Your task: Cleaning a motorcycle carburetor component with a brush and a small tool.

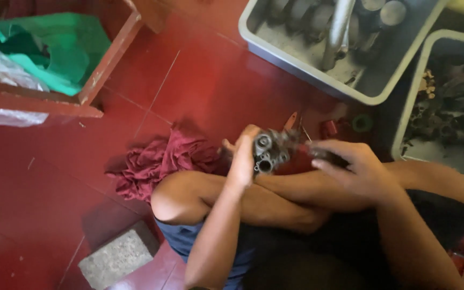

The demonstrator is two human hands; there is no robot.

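Holding a grey metal engine part over the knees, the left hand and right hand both grip it. Grey bins hold blurred metal parts; a wooden crate holds green plastic, partly cropped.

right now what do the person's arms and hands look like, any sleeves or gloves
Both arms are bare from the elbow down, with no sleeves showing. The left hand and right hand wear no gloves. No watch, ring or wristband is visible; motion blur hides finer detail.

Both hands — left hand, right hand — grip a grey metal part.
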